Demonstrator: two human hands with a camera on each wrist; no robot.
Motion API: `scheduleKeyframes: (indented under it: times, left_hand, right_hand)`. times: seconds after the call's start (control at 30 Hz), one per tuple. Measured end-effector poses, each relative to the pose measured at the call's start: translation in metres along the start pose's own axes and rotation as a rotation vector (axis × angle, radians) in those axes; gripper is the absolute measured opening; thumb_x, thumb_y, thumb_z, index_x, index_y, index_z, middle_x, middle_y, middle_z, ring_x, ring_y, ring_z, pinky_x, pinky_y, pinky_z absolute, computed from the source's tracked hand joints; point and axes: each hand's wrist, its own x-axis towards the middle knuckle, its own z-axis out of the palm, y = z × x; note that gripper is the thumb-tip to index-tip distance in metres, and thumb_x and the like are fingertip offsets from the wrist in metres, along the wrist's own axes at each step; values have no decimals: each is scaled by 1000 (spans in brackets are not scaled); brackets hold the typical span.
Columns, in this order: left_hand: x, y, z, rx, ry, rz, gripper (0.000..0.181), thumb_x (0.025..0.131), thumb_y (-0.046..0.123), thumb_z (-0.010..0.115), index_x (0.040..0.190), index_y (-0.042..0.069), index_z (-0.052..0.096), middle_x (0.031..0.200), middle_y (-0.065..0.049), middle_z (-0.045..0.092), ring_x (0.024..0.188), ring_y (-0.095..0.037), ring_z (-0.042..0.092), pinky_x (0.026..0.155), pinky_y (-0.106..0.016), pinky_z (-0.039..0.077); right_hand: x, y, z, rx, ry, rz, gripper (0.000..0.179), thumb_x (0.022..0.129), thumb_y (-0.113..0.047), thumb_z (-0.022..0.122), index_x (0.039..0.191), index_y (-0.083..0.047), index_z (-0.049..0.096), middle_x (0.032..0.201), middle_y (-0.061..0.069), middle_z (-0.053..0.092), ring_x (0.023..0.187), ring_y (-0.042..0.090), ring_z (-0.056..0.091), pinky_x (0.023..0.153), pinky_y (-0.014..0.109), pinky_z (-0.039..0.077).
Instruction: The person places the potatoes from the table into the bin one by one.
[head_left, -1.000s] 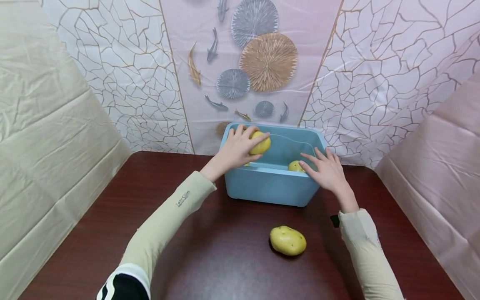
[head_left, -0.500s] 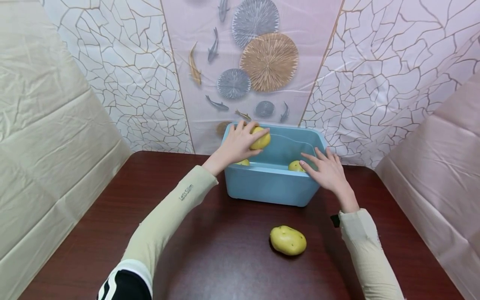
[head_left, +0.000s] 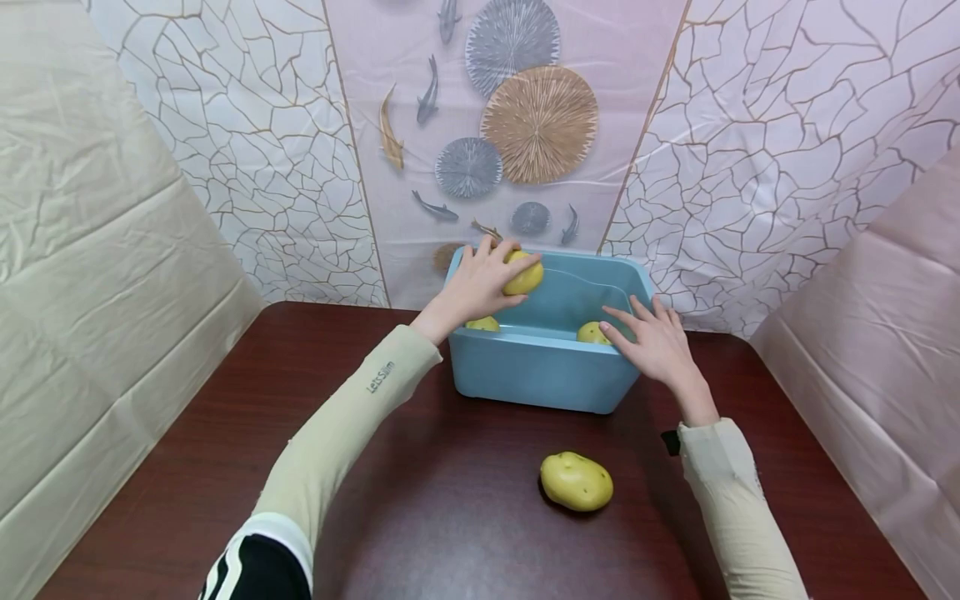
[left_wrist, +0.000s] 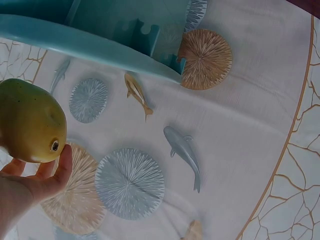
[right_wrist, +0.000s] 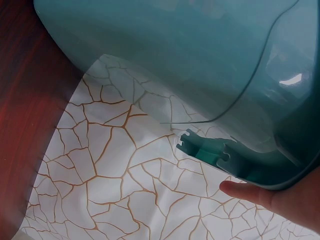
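Observation:
In the head view my left hand (head_left: 477, 287) grips a yellow potato (head_left: 524, 274) above the left part of a blue plastic bin (head_left: 543, 372). The left wrist view shows the fingers against that potato (left_wrist: 32, 122), which has a dark spot at one end. Inside the bin, partly hidden by its front wall, lie a potato (head_left: 483, 323) at the left and another potato (head_left: 591, 332) at the right. My right hand (head_left: 656, 346) rests on the bin's right rim with fingers spread. In the right wrist view, a finger (right_wrist: 245, 192) reaches along the bin's edge.
Another potato (head_left: 576, 482) lies on the dark red-brown table (head_left: 420, 517) in front of the bin. Behind the bin hangs a patterned cloth (head_left: 337, 167). Pale cloth (head_left: 105, 292) borders the left side, and a pinkish cloth (head_left: 862, 350) the right.
My left hand has risen slightly with its potato, and the potato at the bin's left shows more. The right hand, the bin and the potato on the table have stayed in place.

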Motion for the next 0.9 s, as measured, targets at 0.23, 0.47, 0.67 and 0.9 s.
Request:
scheduleKeyframes:
  times: [0.23,0.47,0.67,0.9]
  left_hand:
    - [2,-1,0,-8,-10,-15,55,81,43,58,132,28,42,127,-7,44,108,-30,39,75,-43,39]
    - [3,-1,2,-12,-11,-14,55,82,43,58,132,27,43,125,-7,44,107,-30,40,76,-45,39]
    - [5,-1,4,-12,-19,-15,55,82,43,57,133,28,42,126,-7,44,110,-30,40,79,-47,40]
    - [7,-1,5,-22,-23,-17,55,82,42,57,133,28,42,126,-7,44,109,-30,39,80,-48,40]
  right_hand:
    - [0,-1,-1,-4,-2,3,61,88,-57,32,134,-18,42,143,26,22,132,49,4,102,63,6]
    - [0,-2,-2,-3,-2,2,63,88,-60,29,134,-18,42,143,26,22,132,50,4,102,63,5]
    - [0,-1,-1,-9,-2,-1,61,89,-57,31,134,-18,42,143,26,22,132,50,4,102,63,5]
    - [0,-1,-1,-11,2,1,62,88,-59,30,134,-18,42,143,26,23,132,49,4,102,63,6]
